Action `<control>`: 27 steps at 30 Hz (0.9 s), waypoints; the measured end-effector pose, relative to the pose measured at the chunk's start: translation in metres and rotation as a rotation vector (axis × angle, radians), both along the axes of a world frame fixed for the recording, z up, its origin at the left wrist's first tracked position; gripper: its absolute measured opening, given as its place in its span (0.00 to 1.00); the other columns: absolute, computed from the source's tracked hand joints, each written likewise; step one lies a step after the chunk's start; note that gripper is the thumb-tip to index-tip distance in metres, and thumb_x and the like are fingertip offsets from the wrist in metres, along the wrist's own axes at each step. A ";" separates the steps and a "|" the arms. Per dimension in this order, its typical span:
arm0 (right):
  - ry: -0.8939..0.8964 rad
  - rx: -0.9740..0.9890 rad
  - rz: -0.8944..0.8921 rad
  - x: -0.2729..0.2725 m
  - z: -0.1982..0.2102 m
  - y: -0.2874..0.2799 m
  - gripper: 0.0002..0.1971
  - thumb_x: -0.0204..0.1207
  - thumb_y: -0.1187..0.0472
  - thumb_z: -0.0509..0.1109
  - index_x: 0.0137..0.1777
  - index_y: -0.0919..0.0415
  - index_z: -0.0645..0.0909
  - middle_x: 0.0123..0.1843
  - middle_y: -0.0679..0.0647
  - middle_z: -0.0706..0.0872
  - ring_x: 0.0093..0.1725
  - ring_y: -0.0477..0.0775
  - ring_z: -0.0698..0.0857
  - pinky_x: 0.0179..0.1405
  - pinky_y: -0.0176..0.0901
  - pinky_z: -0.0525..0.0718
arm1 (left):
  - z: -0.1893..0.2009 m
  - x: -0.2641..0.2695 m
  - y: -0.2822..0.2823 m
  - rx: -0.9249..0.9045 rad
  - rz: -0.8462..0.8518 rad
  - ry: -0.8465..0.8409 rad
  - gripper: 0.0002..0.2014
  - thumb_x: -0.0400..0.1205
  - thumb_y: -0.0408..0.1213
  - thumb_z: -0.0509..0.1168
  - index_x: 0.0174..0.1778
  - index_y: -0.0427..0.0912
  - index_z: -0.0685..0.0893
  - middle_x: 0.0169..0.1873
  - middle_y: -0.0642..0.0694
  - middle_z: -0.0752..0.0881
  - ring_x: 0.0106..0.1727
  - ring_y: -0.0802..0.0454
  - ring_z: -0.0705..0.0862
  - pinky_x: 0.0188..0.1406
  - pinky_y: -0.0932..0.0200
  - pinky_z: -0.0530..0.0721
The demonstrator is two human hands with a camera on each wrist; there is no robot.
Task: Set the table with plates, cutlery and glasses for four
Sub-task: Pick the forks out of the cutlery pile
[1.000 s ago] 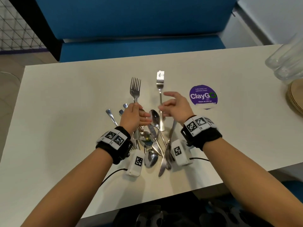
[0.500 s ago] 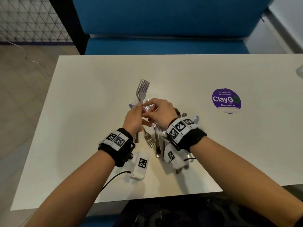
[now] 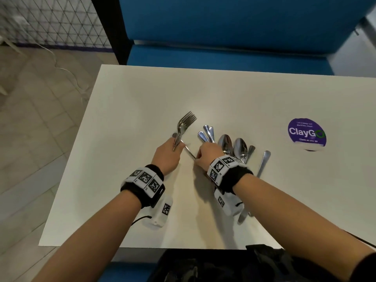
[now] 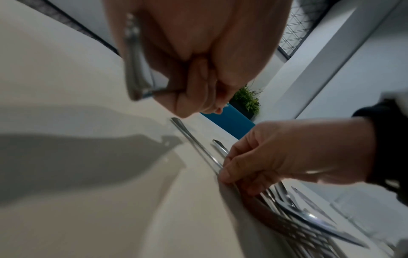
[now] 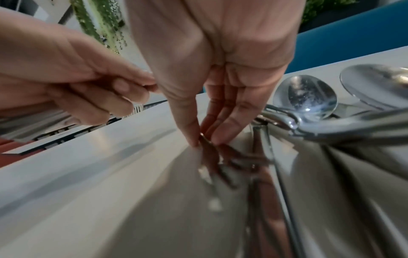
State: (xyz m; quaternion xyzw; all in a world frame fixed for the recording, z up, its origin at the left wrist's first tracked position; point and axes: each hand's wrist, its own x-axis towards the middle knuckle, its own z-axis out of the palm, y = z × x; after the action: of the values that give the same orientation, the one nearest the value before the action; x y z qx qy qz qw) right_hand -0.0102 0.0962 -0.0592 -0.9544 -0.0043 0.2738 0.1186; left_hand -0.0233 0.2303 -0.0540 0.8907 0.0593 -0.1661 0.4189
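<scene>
My left hand (image 3: 173, 147) grips a bunch of forks (image 3: 185, 122) by their handles, tines pointing up and away; the left wrist view shows the handles (image 4: 132, 69) inside my curled fingers. Just to its right, my right hand (image 3: 198, 157) pinches the thin handle of another fork (image 3: 188, 152) that lies on the white table (image 3: 126, 110). From the right wrist, thumb and fingertips (image 5: 194, 137) meet on that handle low at the tabletop. Behind my right hand lies the cutlery pile: spoons (image 3: 240, 147) (image 5: 304, 99), handles (image 3: 207, 132) and a separate handle (image 3: 264, 159).
A round purple ClayGo sticker (image 3: 306, 132) marks the table at the right. A blue bench (image 3: 223, 58) runs along the far edge. The table's left edge drops to a tiled floor (image 3: 36, 119). No plates or glasses are in view.
My hands, joined at the forks half a second ago, have parted. The left has carried its forks leftward; the right has dropped to the table and pinched another fork's handle. The view has swung left.
</scene>
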 end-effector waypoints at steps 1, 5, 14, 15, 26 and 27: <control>0.009 -0.003 0.014 0.001 0.001 0.001 0.11 0.77 0.64 0.64 0.53 0.65 0.85 0.51 0.60 0.89 0.52 0.60 0.87 0.53 0.47 0.86 | 0.000 -0.001 0.001 -0.019 0.008 -0.010 0.12 0.87 0.43 0.54 0.50 0.38 0.77 0.38 0.47 0.82 0.44 0.46 0.78 0.39 0.59 0.68; -0.010 0.003 0.104 0.002 0.010 0.002 0.12 0.77 0.70 0.63 0.57 0.65 0.84 0.59 0.60 0.84 0.58 0.61 0.85 0.58 0.47 0.83 | 0.002 0.002 0.005 -0.037 0.007 -0.101 0.12 0.88 0.40 0.54 0.54 0.39 0.79 0.50 0.47 0.88 0.51 0.48 0.82 0.49 0.58 0.73; -0.234 -0.051 0.340 0.019 0.071 -0.004 0.14 0.77 0.71 0.60 0.58 0.64 0.84 0.59 0.61 0.84 0.59 0.63 0.84 0.55 0.49 0.81 | 0.017 0.004 -0.001 -0.108 -0.192 0.082 0.07 0.83 0.42 0.62 0.48 0.42 0.81 0.41 0.49 0.91 0.29 0.57 0.77 0.28 0.60 0.72; -0.231 -0.065 0.359 0.019 0.072 -0.006 0.14 0.78 0.71 0.61 0.58 0.64 0.84 0.59 0.61 0.84 0.58 0.62 0.84 0.53 0.47 0.80 | 0.016 0.003 -0.004 -0.159 -0.178 0.115 0.06 0.82 0.41 0.64 0.47 0.42 0.82 0.39 0.49 0.91 0.24 0.56 0.74 0.24 0.60 0.72; -0.291 0.425 -0.411 -0.004 0.053 -0.032 0.17 0.73 0.48 0.73 0.46 0.65 0.88 0.44 0.58 0.90 0.41 0.51 0.84 0.42 0.42 0.81 | 0.010 -0.007 -0.037 -0.425 0.027 0.139 0.05 0.84 0.36 0.63 0.50 0.37 0.79 0.38 0.44 0.87 0.13 0.67 0.72 0.23 0.62 0.66; -0.256 0.497 -0.478 -0.005 0.049 -0.033 0.15 0.73 0.50 0.74 0.46 0.64 0.88 0.43 0.57 0.90 0.40 0.50 0.84 0.39 0.40 0.80 | 0.011 -0.008 -0.039 -0.430 0.020 0.137 0.06 0.84 0.36 0.63 0.50 0.37 0.79 0.39 0.44 0.88 0.13 0.66 0.71 0.22 0.63 0.66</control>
State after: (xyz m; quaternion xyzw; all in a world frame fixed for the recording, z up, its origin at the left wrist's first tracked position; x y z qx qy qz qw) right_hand -0.0149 0.0633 -0.0107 -0.8970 0.1377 0.1073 0.4060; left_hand -0.0317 0.1912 -0.0431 0.7669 0.0598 -0.2308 0.5959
